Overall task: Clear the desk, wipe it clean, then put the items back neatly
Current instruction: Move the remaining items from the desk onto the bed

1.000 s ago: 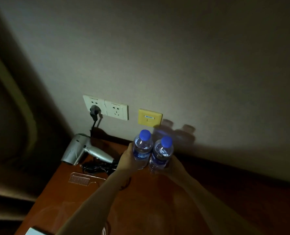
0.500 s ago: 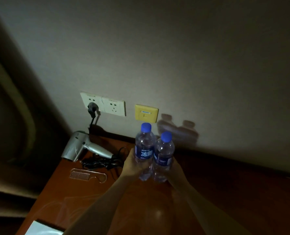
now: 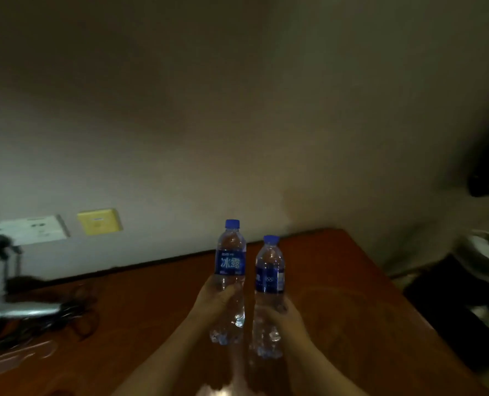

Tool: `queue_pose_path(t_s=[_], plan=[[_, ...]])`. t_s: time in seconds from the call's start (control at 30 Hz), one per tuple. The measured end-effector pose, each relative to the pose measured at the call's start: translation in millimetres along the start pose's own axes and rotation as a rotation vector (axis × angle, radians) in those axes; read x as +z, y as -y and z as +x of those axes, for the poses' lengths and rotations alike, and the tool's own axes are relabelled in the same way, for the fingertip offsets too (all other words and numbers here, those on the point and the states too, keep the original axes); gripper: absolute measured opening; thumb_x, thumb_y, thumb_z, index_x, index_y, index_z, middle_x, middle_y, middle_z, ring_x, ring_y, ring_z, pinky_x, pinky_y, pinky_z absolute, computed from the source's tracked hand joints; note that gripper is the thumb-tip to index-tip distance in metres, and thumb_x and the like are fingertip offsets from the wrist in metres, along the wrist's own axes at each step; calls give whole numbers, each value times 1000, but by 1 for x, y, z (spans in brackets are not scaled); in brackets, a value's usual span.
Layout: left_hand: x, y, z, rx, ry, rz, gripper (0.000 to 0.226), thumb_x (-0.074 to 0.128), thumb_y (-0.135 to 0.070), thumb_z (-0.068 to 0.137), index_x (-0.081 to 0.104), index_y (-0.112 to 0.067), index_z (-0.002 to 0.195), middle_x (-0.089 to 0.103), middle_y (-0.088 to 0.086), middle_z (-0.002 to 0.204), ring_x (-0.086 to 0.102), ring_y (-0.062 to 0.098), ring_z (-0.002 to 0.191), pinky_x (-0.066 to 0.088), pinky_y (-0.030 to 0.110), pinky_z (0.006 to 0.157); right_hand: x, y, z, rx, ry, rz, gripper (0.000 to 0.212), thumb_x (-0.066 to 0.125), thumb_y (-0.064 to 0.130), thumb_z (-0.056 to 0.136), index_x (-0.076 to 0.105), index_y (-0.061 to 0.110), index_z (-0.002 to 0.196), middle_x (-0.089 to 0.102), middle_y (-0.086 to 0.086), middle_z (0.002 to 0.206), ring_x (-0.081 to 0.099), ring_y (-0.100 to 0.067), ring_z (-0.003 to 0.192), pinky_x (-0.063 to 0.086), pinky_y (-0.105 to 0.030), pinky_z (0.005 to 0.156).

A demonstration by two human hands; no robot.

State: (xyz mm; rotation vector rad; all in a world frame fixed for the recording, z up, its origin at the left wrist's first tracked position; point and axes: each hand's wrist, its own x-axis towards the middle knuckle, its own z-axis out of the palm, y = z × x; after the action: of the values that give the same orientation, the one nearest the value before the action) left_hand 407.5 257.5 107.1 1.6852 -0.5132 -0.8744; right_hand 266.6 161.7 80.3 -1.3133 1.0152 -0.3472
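Bottles of clear plastic with blue caps — left one (image 3: 229,270) in my left hand (image 3: 213,302), right one (image 3: 269,278) in my right hand (image 3: 280,318) — now lifted, probably off the brown wooden desk (image 3: 152,310).

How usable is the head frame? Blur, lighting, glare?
Head view: dim overall, with the upper wall murky. The two bottles, gripped by the left hand and right hand, are fairly sharp and their labels are readable. The hair dryer and wall sockets at the left edge are motion-smeared. The desk shows faint sheen. The right edge is dark and indistinct.
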Motion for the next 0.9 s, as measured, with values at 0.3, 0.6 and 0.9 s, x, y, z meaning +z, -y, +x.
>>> queue_pose_path(t_s=[0.3, 0.6, 0.9], plan=[[250, -26, -101, 114, 470, 217, 23, 58, -26, 90, 53, -17, 110, 65, 5, 107, 65, 19, 91, 52, 32, 80, -241, -47, -152, -110, -357, 95, 31, 72, 20, 81, 58, 22, 109, 67, 3, 102, 65, -14, 93, 49, -20, 67], [483, -27, -255, 33, 886, 148, 19, 56, -25, 92, 52, -17, 109, 61, 8, 106, 60, 25, 98, 48, 36, 80, -428, -121, -344, -136, -808, 345, 30, 68, 17, 84, 55, 16, 111, 66, -5, 101, 66, -17, 86, 52, -21, 63], [663, -7, -395, 118, 1316, 370, 15, 52, -21, 94, 60, -9, 100, 66, 7, 83, 60, 18, 72, 46, 27, 64, -540, -211, -490, -73, -1248, 553, 31, 67, 22, 85, 57, 15, 113, 66, 1, 96, 63, -11, 80, 45, -19, 59]])
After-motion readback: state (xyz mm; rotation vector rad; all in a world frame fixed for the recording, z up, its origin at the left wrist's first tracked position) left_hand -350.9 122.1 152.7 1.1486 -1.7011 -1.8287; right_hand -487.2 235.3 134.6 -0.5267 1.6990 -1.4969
